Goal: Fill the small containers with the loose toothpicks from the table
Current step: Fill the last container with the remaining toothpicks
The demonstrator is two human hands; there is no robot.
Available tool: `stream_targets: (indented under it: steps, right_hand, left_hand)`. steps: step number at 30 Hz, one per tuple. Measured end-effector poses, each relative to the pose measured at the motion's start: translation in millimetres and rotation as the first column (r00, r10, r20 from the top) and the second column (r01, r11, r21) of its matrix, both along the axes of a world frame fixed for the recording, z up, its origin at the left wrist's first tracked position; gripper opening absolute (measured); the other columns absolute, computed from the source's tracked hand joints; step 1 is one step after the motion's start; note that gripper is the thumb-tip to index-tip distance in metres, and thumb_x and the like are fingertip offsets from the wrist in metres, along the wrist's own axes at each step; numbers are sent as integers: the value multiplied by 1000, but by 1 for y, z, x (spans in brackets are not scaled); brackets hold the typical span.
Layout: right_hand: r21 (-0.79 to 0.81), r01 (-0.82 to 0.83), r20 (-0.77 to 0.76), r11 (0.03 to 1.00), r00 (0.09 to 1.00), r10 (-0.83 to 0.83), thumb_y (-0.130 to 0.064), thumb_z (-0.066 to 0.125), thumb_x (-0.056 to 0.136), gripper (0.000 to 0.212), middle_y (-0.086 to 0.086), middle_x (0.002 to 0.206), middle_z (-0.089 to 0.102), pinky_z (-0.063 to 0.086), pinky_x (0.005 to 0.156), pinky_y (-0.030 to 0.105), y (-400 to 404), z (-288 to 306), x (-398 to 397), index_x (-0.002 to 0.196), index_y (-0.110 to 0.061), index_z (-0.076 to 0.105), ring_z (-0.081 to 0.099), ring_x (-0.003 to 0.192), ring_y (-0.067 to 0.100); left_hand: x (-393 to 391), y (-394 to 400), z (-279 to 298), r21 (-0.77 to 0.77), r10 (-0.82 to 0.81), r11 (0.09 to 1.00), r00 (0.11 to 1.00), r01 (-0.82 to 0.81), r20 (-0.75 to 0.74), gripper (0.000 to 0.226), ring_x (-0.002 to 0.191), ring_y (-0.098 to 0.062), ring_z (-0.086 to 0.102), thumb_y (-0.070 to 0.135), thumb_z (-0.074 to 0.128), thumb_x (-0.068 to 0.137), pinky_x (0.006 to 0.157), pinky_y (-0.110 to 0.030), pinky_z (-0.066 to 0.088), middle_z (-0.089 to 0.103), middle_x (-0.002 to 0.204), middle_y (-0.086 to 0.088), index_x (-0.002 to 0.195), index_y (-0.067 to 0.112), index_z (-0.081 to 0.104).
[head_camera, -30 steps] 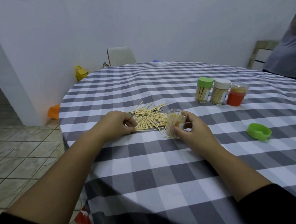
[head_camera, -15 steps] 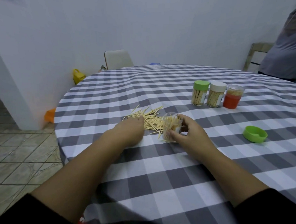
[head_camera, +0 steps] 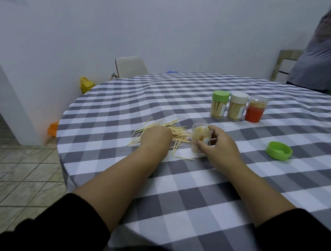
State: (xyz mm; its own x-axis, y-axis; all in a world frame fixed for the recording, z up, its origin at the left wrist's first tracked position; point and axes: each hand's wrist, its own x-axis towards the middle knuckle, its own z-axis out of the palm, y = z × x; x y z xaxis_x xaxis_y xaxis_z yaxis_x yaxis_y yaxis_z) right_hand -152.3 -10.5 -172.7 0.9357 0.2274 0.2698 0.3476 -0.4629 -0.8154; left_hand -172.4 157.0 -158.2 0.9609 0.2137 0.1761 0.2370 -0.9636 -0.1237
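A pile of loose toothpicks [head_camera: 179, 131] lies on the grey-and-white checked tablecloth [head_camera: 196, 192]. My left hand [head_camera: 155, 137] sits on the middle of the pile with its fingers curled down into the toothpicks; the fingertips are hidden behind the knuckles. Just right of the pile stands a clear open container [head_camera: 199, 137], partly filled with toothpicks. My right hand [head_camera: 218, 146] grips it from the right side, thumb in front. A few stray toothpicks [head_camera: 184, 157] lie nearer to me than the pile.
A loose green lid [head_camera: 278, 150] lies to the right. Further back stand a green-lidded container [head_camera: 219, 104], a white-lidded one [head_camera: 237, 106] and a red-bottomed one [head_camera: 255, 109], all holding toothpicks. A chair [head_camera: 131, 66] stands behind the table; a person [head_camera: 321, 55] stands at far right.
My left hand has moved from the pile's near left edge onto its middle. The right hand keeps holding the container in about the same spot.
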Motion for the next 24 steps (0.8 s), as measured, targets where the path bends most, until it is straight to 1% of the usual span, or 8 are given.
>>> stream_targets:
  steps: [6, 8, 10, 12, 15, 18, 21, 24]
  right_hand:
    - [-7, 91, -9, 996, 996, -91, -33, 69, 83, 32, -4, 110, 59, 47, 82, 31, -8, 1, 8, 111, -30, 52, 55, 101, 15]
    - [-13, 108, -18, 994, 994, -108, -34, 67, 83, 34, -4, 112, 59, 47, 82, 30, -11, 1, 9, 113, -29, 53, 56, 99, 14]
    - [-13, 116, -14, 993, 993, -116, -35, 66, 84, 32, -3, 112, 59, 47, 81, 29, -13, 1, 11, 112, -29, 52, 56, 97, 13]
    - [-17, 126, -16, 992, 992, -126, -36, 66, 84, 36, -3, 115, 58, 49, 84, 32, -14, 1, 13, 116, -27, 52, 56, 99, 13]
    - [-24, 138, -27, 990, 990, -139, -35, 66, 83, 44, -3, 118, 57, 49, 88, 36, -15, -1, 16, 123, -26, 51, 55, 102, 13]
    - [-46, 138, -34, 989, 990, -140, -38, 65, 82, 50, -4, 121, 55, 50, 90, 38, -14, -2, 18, 128, -27, 47, 54, 105, 13]
    - [-61, 131, -47, 990, 990, -134, -39, 65, 82, 52, -4, 123, 54, 50, 91, 39, -12, -2, 18, 130, -27, 46, 54, 106, 14]
    - [-77, 128, -46, 989, 990, -132, -38, 65, 83, 52, -5, 122, 54, 49, 92, 37, -10, 0, 17, 129, -26, 46, 53, 107, 13]
  left_hand:
    - [15, -8, 9, -94, -35, 995, 996, 43, 87, 37, 106, -30, 59, 2, 46, 91, 78, -32, 43, 62, 114, -12, 125, 13, 56]
    - [23, -15, 18, -185, -27, 982, 997, 40, 76, 44, 106, -29, 58, 0, 47, 89, 83, -33, 45, 60, 117, -10, 130, 17, 54]
    - [31, -24, 24, -285, -39, 956, 995, 62, 87, 45, 102, -27, 57, 1, 45, 91, 82, -32, 45, 60, 116, -10, 131, 20, 53]
    - [36, -32, 22, -406, -56, 905, 983, 125, 176, 43, 96, -26, 56, 5, 42, 96, 78, -32, 44, 61, 116, -11, 136, 20, 49]
    - [42, -36, 9, -589, -16, 776, 940, 227, 342, 55, 86, -21, 57, 11, 43, 98, 70, -29, 43, 63, 105, -8, 150, 21, 24]
    - [44, -37, 5, -757, 1, 573, 923, 314, 384, 67, 82, -10, 60, 15, 49, 97, 68, -28, 47, 68, 96, 5, 152, 25, 12]
    - [41, -32, 9, -818, 35, 414, 891, 400, 453, 63, 85, -2, 61, 15, 51, 97, 68, -23, 48, 67, 93, 13, 150, 26, 20]
    - [36, -33, 14, -851, 95, 251, 863, 461, 496, 51, 87, 3, 61, 16, 54, 95, 65, -12, 46, 69, 105, 6, 144, 22, 38]
